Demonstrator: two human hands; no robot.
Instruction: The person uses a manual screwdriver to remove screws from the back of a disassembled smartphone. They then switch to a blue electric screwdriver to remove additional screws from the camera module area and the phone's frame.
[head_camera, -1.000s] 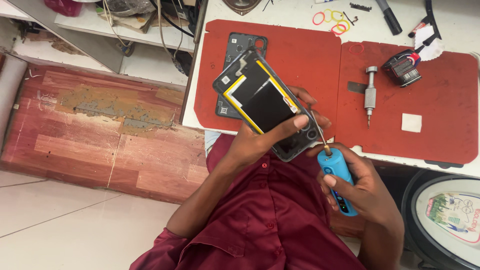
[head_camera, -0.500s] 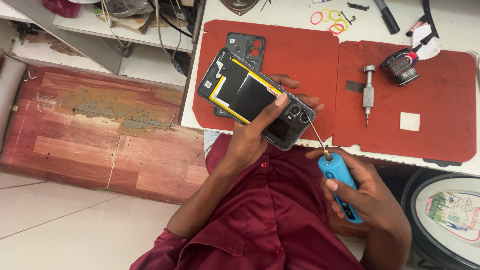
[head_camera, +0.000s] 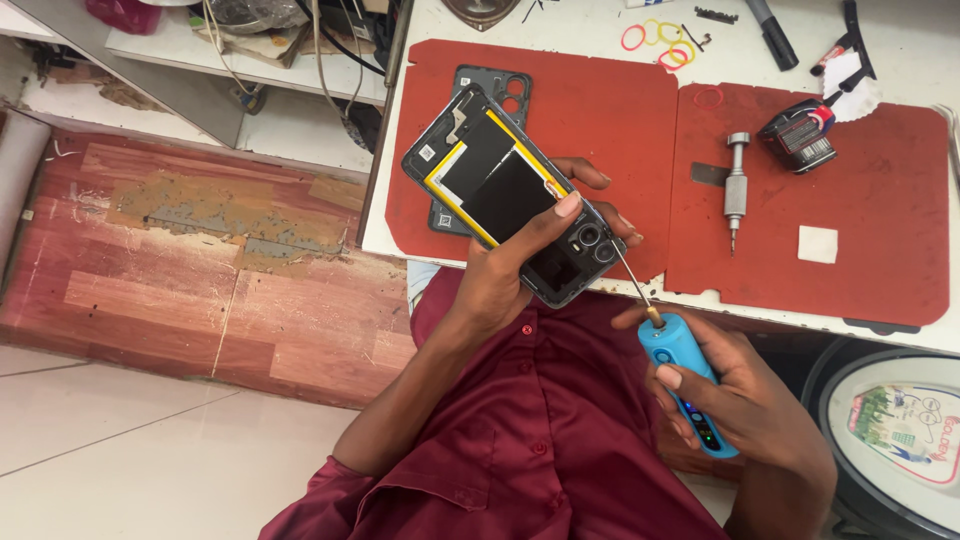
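Observation:
My left hand (head_camera: 505, 275) grips an opened smartphone (head_camera: 500, 190), back cover off, black battery with a yellow border showing, camera lenses at its lower right end. My right hand (head_camera: 745, 400) holds a blue electric screwdriver (head_camera: 685, 370); its thin bit points up-left and its tip sits at the phone's edge by the cameras. Under the phone, on a red work mat (head_camera: 600, 110), lies the dark back cover (head_camera: 490, 85) with its camera cut-outs.
A second red mat (head_camera: 880, 210) carries a silver manual screwdriver (head_camera: 737, 190), a small black-and-red device (head_camera: 800, 135) and a white square pad (head_camera: 818, 243). Coloured rubber bands (head_camera: 655, 38) and a marker (head_camera: 772, 32) lie on the white bench. A round lid (head_camera: 900, 430) is at lower right.
My left hand has swung the phone leftward and tilted it more over the left mat. The blue screwdriver has stayed low, its bit tip still at the phone's camera end.

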